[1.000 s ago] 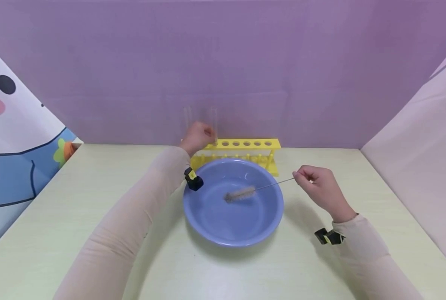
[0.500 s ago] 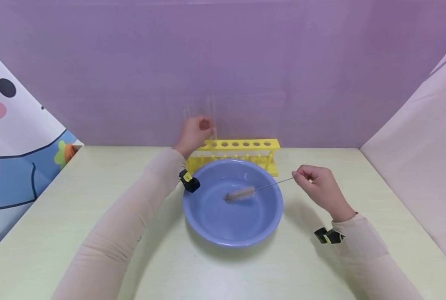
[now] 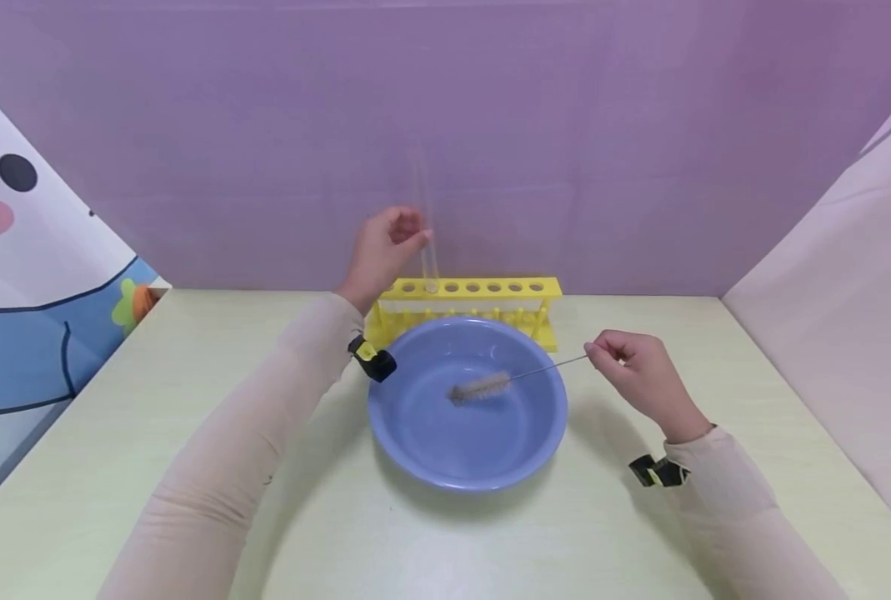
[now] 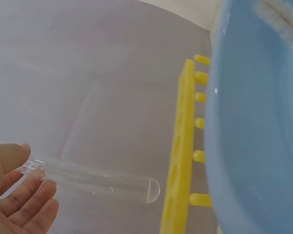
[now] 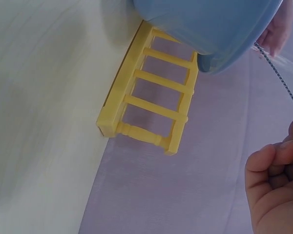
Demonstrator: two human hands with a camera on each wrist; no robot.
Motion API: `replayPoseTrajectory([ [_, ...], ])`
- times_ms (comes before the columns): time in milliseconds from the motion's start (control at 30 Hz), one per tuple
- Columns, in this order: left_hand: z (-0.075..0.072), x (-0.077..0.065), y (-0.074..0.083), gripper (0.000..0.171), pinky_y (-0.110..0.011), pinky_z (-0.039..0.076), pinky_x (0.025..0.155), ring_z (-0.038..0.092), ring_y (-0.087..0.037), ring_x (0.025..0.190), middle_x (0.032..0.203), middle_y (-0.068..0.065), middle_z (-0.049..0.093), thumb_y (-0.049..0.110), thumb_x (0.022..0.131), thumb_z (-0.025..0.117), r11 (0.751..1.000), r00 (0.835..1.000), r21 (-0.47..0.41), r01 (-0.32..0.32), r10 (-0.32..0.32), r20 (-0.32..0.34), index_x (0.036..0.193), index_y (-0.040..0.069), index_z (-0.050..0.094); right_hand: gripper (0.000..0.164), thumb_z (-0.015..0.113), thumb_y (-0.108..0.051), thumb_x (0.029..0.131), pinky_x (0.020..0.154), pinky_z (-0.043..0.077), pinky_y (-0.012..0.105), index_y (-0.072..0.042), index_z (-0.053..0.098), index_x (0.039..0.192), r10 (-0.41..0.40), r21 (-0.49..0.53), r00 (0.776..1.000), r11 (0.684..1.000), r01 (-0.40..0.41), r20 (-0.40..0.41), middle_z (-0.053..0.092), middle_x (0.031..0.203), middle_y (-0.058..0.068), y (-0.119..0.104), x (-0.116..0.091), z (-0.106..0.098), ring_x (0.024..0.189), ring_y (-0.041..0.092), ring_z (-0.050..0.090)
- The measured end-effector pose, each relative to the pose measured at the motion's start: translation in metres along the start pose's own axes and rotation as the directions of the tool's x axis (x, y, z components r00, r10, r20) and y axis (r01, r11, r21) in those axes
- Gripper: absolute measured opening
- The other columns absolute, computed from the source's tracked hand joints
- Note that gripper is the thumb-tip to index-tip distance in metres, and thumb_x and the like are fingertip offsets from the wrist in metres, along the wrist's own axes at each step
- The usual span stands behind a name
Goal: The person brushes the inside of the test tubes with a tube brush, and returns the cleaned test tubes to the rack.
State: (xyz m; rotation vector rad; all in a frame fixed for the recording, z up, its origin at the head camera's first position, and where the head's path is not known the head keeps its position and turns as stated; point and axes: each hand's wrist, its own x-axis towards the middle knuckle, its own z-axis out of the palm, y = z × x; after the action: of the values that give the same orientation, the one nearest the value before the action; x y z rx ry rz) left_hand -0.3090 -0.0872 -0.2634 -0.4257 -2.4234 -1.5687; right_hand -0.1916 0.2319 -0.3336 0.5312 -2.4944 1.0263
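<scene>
My left hand pinches a clear test tube between thumb and fingers, above the left part of a yellow test tube rack. In the left wrist view, the tube's rounded end is free of the rack's holed top bar, close beside it. My right hand pinches the thin twisted-wire handle of a test tube brush. The brush's bristle head lies over the inside of a blue basin. Part of the rack is hidden behind the basin and my left hand.
The basin stands on a pale table, just in front of the rack. A purple backdrop rises behind the table. A cartoon-printed cloth hangs at the left, and a whitish cloth at the right.
My left hand has risen and shifted slightly left, drawing the test tube up out of the rack. Another tube, visible earlier at the left, no longer shows. My right hand and the brush stay still.
</scene>
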Motion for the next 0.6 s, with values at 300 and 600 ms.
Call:
replayPoseTrajectory([
  [300, -0.011, -0.015, 0.008, 0.037, -0.028, 0.045, 0.095, 0.057, -0.014, 0.103, 0.113, -0.004, 0.061, 0.022, 0.091, 0.064, 0.993, 0.996, -0.083, -0.086, 0.087, 0.012, 0.125, 0.009, 0.056, 0.030, 0.058, -0.005, 0.090, 0.047, 0.029, 0.023, -0.013, 0.052, 0.061, 0.006, 0.017, 0.999, 1.000, -0.006, 0.035, 0.040, 0.056, -0.006, 0.003, 0.001, 0.000, 0.051, 0.006, 0.034],
  [600, -0.020, -0.045, 0.003, 0.038, -0.033, 0.048, 0.090, 0.058, -0.015, 0.098, 0.108, -0.005, 0.059, 0.025, 0.092, 0.062, 0.988, 0.993, -0.102, -0.119, 0.121, 0.012, 0.127, 0.012, 0.056, 0.029, 0.059, -0.006, 0.090, 0.047, 0.030, 0.022, -0.014, 0.053, 0.062, 0.002, 0.033, 0.998, 0.999, -0.004, 0.061, 0.040, 0.057, -0.007, 0.004, 0.001, 0.000, 0.051, 0.005, 0.035],
])
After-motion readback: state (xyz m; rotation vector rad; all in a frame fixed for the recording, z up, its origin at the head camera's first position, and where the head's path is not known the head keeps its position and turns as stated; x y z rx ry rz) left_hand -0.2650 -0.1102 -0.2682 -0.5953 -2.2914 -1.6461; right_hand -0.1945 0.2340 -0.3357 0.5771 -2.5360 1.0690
